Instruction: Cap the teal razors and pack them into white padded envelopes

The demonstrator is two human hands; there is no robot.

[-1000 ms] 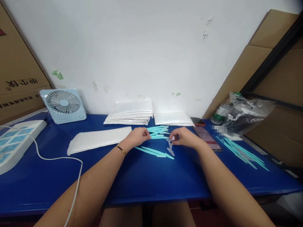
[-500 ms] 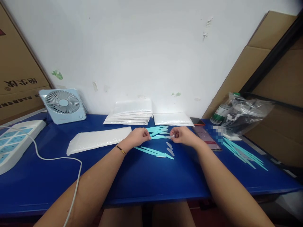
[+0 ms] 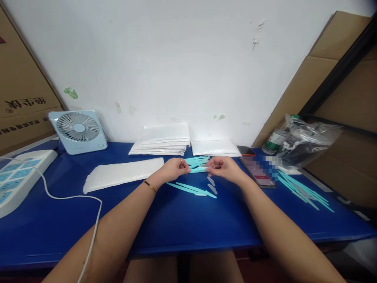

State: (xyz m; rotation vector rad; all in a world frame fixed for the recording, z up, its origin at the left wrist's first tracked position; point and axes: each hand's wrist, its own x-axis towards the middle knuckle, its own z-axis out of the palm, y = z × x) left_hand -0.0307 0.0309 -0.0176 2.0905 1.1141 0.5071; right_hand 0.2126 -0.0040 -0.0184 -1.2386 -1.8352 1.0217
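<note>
Head cam: L hand (image 3: 174, 169) fingertips pinch teal stick (image 3: 198, 170); R hand (image 3: 224, 169) fingertips pinch its right part. Stick spans btwn hands, approx. mid-table (image 3: 191, 224). 2 caps (image 3: 212, 189) lie just near of R hand.

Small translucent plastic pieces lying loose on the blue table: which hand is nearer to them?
Right. The right hand is just beyond the translucent pieces; the left hand is farther off, beyond and to their left.

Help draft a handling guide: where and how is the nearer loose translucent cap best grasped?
I'd pinch the translucent cap by its long edges, from above right: it's slim, lies flat, with a teal stick close on its near side.
</note>
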